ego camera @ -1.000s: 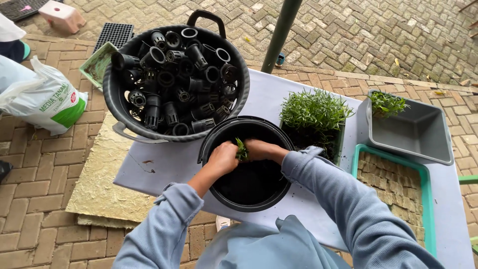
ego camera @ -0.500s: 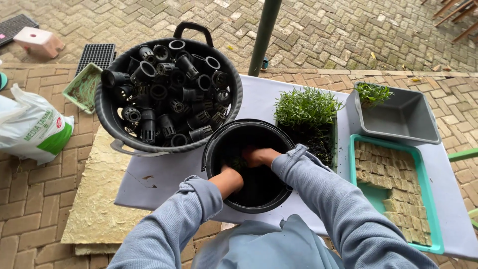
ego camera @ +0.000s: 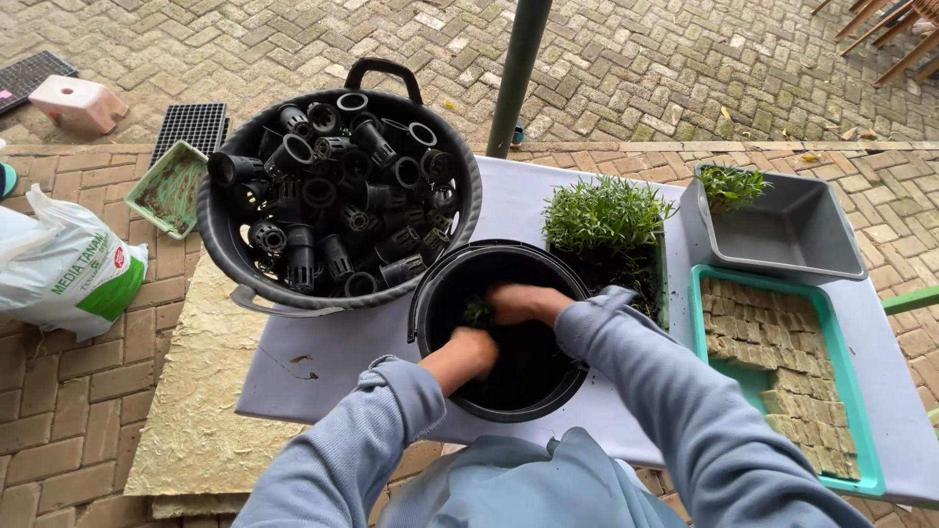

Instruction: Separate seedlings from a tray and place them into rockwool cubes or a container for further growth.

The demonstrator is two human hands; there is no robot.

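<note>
Hands: both are down inside the black bucket (ego camera: 445, 293), which sits on the grey table (ego camera: 528, 196) right in front of the person.
Left hand (ego camera: 468, 350): curled up low in the bucket, near its front wall. I cannot tell if it grips anything.
Right hand (ego camera: 518, 301): bent over, with the fingers close together, touching a small green plant (ego camera: 478, 312). It looks like a pinch on the plant, but the fingertips are hidden.
Small green plant: in the bucket, between the two hands, just left of the right hand.
Big black basket (ego camera: 220, 244): behind and left of the bucket, full of little black net pots (ego camera: 293, 154).
Tray of seedlings (ego camera: 606, 210): just behind and right of the bucket, thick with thin green leaves.
Grey tub (ego camera: 782, 230): further right, with one green clump in its back corner.
Green tray (ego camera: 699, 313): at the right, holding tan cubes (ego camera: 773, 332).
Could go wrong: the plant is thin and soft, so a hard squeeze could snap its stem.
Could go wrong too: the bucket stands near the table's front edge, so a strong push down could tip it off.
</note>
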